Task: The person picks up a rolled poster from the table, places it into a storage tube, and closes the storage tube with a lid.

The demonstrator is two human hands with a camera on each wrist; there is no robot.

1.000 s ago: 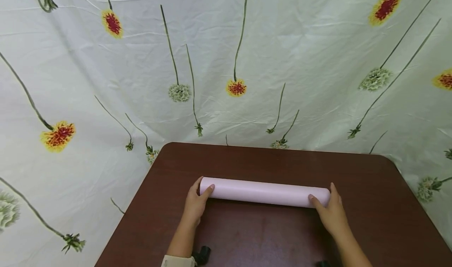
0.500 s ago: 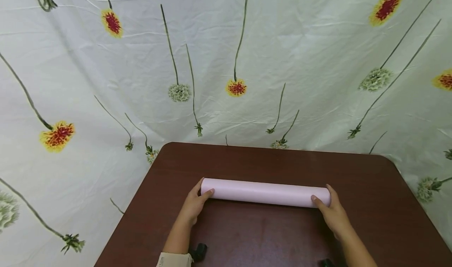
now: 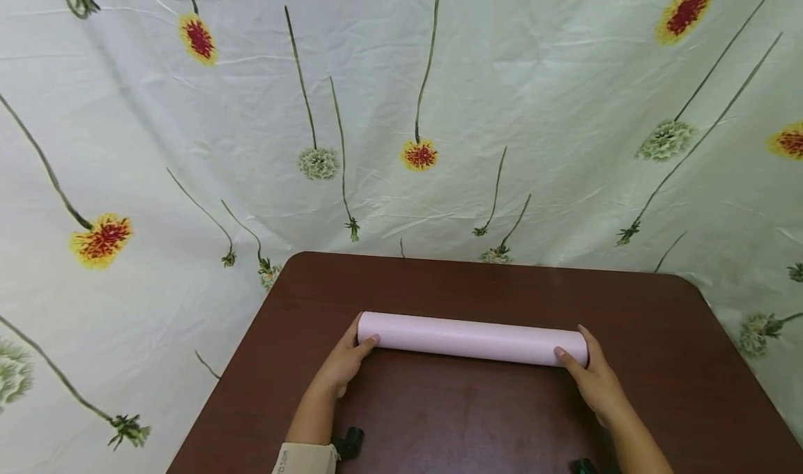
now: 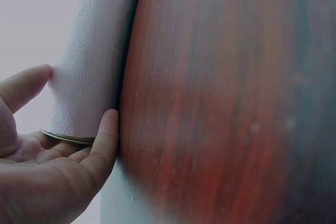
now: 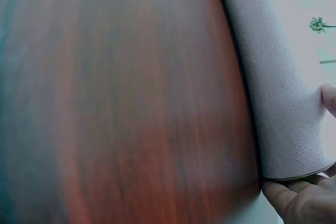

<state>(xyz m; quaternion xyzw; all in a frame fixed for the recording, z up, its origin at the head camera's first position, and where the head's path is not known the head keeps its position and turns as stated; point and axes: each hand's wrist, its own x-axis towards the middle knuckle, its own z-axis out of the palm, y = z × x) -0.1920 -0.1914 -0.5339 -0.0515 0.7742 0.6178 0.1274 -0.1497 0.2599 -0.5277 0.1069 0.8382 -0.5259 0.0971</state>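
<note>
A pale pink roll (image 3: 473, 337) with a leather-like grain lies crosswise over the dark brown table, between both hands. At its left end my left hand (image 3: 341, 362) grips it, thumb on the near side and fingers around the end. The left wrist view shows the left hand's fingers (image 4: 107, 135) under the roll's thin, shiny end edge. My right hand (image 3: 592, 376) holds the opposite end the same way, its thumb pressed on the near side. Seen from the right wrist, the roll (image 5: 278, 87) sits close against the tabletop, and part of that hand is out of frame.
The reddish-brown table (image 3: 464, 418) has rounded far corners. Behind it and along its left side hangs a white cloth (image 3: 376, 111) printed with flowers. Black devices are strapped at the left wrist (image 3: 350, 443) and the right wrist (image 3: 585, 467).
The roll has shifted very slightly to the right, both hands keeping their grip at its ends. The left forearm has swung a little to the left, the right forearm a little to the right.
</note>
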